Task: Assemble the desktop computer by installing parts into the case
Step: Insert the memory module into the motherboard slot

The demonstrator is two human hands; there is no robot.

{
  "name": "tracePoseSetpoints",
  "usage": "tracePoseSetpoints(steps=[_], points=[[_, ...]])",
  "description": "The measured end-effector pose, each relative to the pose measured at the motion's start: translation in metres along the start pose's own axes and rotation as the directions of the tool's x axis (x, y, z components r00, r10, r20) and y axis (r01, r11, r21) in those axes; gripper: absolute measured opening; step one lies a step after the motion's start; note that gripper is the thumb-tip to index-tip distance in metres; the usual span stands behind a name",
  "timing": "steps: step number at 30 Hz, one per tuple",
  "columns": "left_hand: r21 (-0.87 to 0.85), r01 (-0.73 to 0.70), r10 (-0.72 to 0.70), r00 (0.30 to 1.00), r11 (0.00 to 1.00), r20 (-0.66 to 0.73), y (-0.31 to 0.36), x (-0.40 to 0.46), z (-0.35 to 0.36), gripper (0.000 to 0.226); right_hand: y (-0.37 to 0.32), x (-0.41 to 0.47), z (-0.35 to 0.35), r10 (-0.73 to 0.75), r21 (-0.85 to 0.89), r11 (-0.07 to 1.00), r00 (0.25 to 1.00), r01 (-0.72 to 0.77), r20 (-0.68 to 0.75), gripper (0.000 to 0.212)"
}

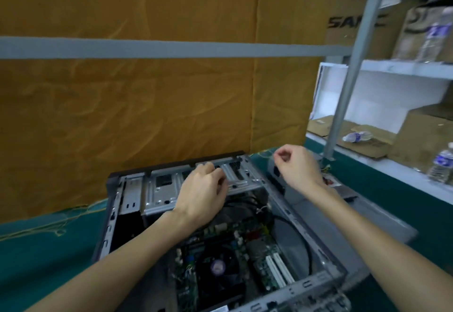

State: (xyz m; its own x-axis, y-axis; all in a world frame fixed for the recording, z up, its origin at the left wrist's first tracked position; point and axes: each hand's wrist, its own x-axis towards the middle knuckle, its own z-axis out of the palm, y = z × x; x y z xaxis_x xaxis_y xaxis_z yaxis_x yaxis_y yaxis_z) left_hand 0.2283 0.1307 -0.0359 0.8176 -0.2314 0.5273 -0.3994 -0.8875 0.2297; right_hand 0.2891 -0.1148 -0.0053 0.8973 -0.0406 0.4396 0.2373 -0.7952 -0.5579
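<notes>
Hands working at the far end of an open computer case

The left hand [203, 189] is resting curled on the metal drive cage [159, 189], its grip hidden; the right hand [296, 164] is hovering loosely curled beyond the case [316, 245] wall, seemingly holding nothing. The case is lying open-side up on the green table [44, 250], long axis running away; its near end is cut off.

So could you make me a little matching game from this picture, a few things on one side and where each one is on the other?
Things:
1. left hand
2. right hand
3. round fan
4. lying water bottle

Places:
A. on flattened cardboard on the low shelf
B. on the circuit board inside the case
C. raised beside the case's far right corner
D. on the metal drive cage

Pairs: 1-D, 2-C, 3-B, 4-A
</notes>
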Motion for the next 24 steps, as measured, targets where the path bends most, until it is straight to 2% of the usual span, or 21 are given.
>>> tracePoseSetpoints(steps=[2, 4, 7, 9, 10, 13, 15, 17, 20, 22, 24], points=[[0.029, 0.04, -0.043, 0.995, 0.999, 0.091, -0.002, 0.012, 0.011, 0.025, 0.02, 0.017, -0.006, 0.103, -0.232, 0.967, 0.995, -0.101, -0.006, 0.025], [0.035, 0.106, -0.11, 0.976, 0.994, 0.19, -0.005, 0.016, 0.018, 0.033, 0.033, 0.03, -0.013, 0.231, -0.412, 0.888, 0.973, -0.203, 0.017, 0.038], [0.077, 0.113, -0.126, 0.973, 0.991, 0.194, -0.008, 0.014, 0.024, 0.04, 0.041, 0.039, -0.015, 0.359, -0.485, 0.828, 0.931, -0.281, 0.073, 0.04], [0.098, 0.096, -0.112, 0.978, 0.991, 0.175, -0.009, 0.013, 0.025, 0.041, 0.041, 0.043, -0.012, 0.342, -0.456, 0.848, 0.936, -0.269, 0.083, 0.023], [0.096, 0.093, -0.108, 0.981, 0.991, 0.162, -0.009, 0.013, 0.025, 0.04, 0.04, 0.046, -0.01, 0.34, -0.422, 0.863, 0.937, -0.277, 0.079, 0.012], [0.09, 0.096, -0.109, 0.983, 0.991, 0.145, -0.008, 0.014, 0.025, 0.041, 0.036, 0.055, -0.008, 0.419, -0.242, 0.891, 0.901, -0.384, 0.114, 0.015], [0.094, 0.094, -0.107, 0.983, 0.991, 0.152, -0.008, 0.014, 0.024, 0.04, 0.03, 0.053, -0.01, 0.447, -0.063, 0.894, 0.878, -0.443, 0.172, 0.002], [0.038, 0.118, -0.122, 0.98, 0.992, 0.16, -0.008, 0.015, 0.021, 0.036, 0.017, 0.043, -0.011, 0.381, 0.169, 0.895, 0.904, -0.414, 0.195, 0.01], [-0.248, 0.228, -0.222, 0.974, 0.942, 0.053, -0.007, 0.02, 0.012, 0.026, -0.015, 0.012, -0.01, 0.17, 0.47, 0.843, 0.959, -0.261, 0.227, 0.012], [-0.511, 0.268, -0.332, 0.942, 0.817, -0.038, -0.002, 0.025, 0.002, 0.028, -0.034, -0.008, -0.008, 0.045, 0.599, 0.776, 0.964, -0.2, 0.263, 0.013], [-0.718, 0.234, -0.398, 0.915, 0.655, -0.065, 0.002, 0.028, -0.012, 0.024, -0.05, -0.022, -0.004, -0.023, 0.678, 0.711, 0.957, -0.189, 0.291, 0.013]])
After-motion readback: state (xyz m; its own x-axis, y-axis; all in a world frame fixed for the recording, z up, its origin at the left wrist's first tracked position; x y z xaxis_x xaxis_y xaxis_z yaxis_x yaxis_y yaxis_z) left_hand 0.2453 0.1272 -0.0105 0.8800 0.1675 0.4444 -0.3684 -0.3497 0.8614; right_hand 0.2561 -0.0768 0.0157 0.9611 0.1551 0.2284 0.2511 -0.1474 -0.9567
